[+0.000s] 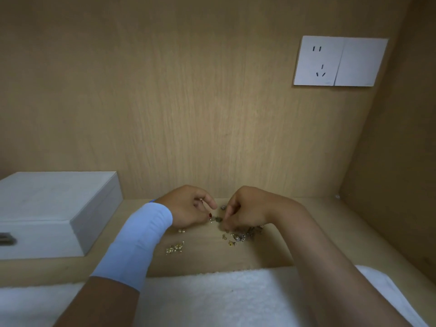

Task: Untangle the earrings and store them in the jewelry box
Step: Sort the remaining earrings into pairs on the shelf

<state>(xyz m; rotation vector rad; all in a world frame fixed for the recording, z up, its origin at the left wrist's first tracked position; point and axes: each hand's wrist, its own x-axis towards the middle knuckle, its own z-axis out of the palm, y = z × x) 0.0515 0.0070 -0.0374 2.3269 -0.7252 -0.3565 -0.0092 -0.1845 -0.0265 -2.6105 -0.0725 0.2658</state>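
**A:** Where are they?
**B:** The small tangled gold and dark metal earrings (240,236) lie on the pale wooden bench (200,258). The closed white wooden jewelry box (59,208) sits at nine o'clock.
**A:** Hands?
**B:** The left hand (188,208) and right hand (245,211) each pinch a piece. They're probably light, slippery and easily bent, so hold the beads, not the hooks.

A white wall socket (339,61) sits on the wooden back panel (188,102); a white towel (212,296) lies in front.

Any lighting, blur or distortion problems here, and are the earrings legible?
Head view: soft, even light, no glare; the wide lens skews the wall socket and jewelry box; earrings tiny and soft, details unreadable; right hand fingertips slightly blurred, left hand sharper.
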